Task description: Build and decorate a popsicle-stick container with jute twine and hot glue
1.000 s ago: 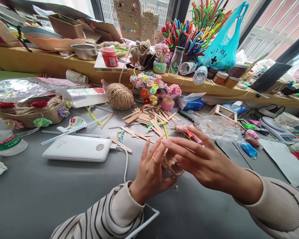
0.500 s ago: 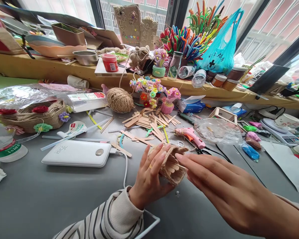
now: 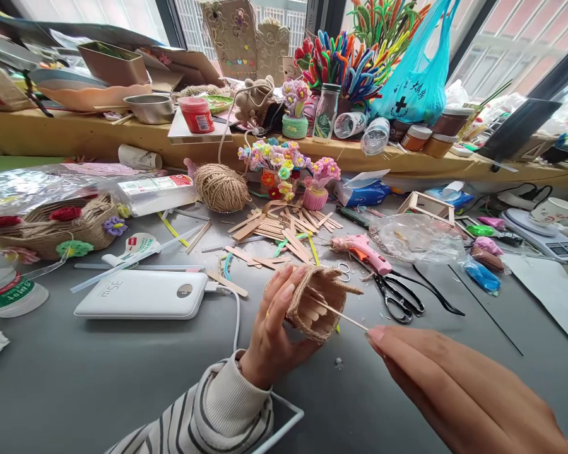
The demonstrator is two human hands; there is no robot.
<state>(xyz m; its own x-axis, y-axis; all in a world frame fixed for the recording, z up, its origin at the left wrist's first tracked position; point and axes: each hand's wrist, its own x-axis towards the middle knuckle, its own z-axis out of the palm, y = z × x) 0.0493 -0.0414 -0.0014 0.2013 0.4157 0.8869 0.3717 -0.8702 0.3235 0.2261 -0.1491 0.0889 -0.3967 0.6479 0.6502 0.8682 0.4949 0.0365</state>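
Drawn back to the right since half a second ago, the right hand (image 3: pixel 464 384) now stands apart from the cup (image 3: pixel 322 285); more of a thin stick (image 3: pixel 348 318) shows between them, and the scissors (image 3: pixel 400 299) are no longer hidden behind its fingers. Toward the far left corner of the bench (image 3: pixel 170 391) sits a basket (image 3: pixel 52 243). Next comes a power bank (image 3: pixel 142 295), its cable (image 3: pixel 238 318) running toward the near edge; behind, by the far edge, lies a twine ball (image 3: pixel 222 189), with loose sticks (image 3: pixel 265 224) and flowers (image 3: pixel 279 161) to its right. Left hand (image 3: pixel 274 337) is curled firmly around the cup's left side, fingers over the top. That cup is over the bench's middle, tilted, mouth facing right and toward the camera, sticks inside. Beyond it lies a glue gun (image 3: pixel 369 253), the scissors nearer. Right fingertips are closed on the thin stick's outer end, thumb hidden; its inner end is in the cup's mouth. Farther right, a scale (image 3: pixel 534 230) sits toward the far right corner, paper (image 3: pixel 549 296) nearer
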